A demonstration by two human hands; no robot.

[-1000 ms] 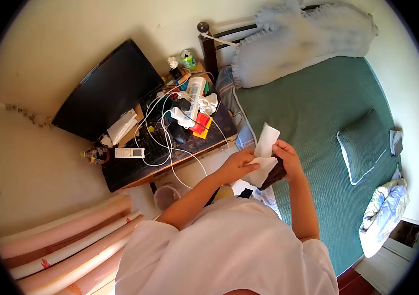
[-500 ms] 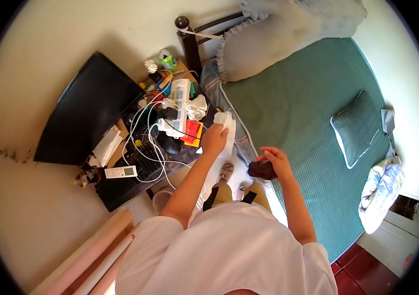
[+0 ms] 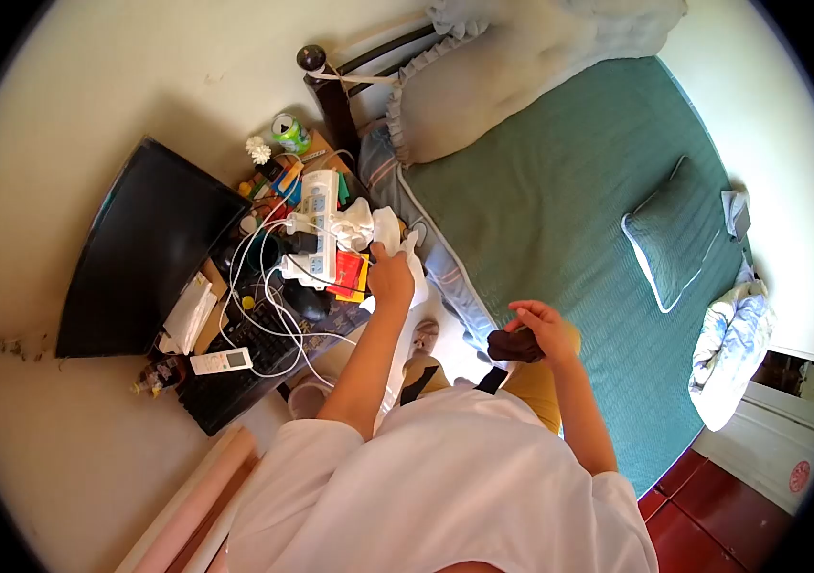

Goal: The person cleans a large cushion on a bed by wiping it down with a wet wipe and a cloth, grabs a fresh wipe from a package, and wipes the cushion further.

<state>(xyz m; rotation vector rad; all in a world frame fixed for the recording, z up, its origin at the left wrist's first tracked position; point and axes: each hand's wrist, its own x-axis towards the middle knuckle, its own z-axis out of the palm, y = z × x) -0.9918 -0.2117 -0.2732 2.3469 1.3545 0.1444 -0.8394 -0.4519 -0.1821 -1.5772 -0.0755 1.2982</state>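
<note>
My left hand (image 3: pixel 392 277) is at the desk's right edge, its fingers closed on a thin white tissue (image 3: pixel 386 225). Part of the tissue hangs down past the hand. Beside it lie a crumpled white wad (image 3: pixel 353 223), a red packet (image 3: pixel 346 274) and a white power strip (image 3: pixel 318 224). Between the desk and the bed, in front of my body, my right hand (image 3: pixel 545 331) grips a soft-looking dark brown object (image 3: pixel 514 346). What kind of thing this is I cannot make out.
A cluttered desk (image 3: pixel 342 320) carries a black monitor (image 3: pixel 144 258), a keyboard (image 3: pixel 208 392), a white remote (image 3: pixel 221 360), tangled white cables and a green can (image 3: pixel 289 134). On my right stands a bed with a green cover (image 3: pixel 560 191) and a small cushion (image 3: pixel 670 234).
My left hand, with the tissue, has moved toward the wad on the desk. The right hand still holds the brown object. The camera view has turned slightly.
</note>
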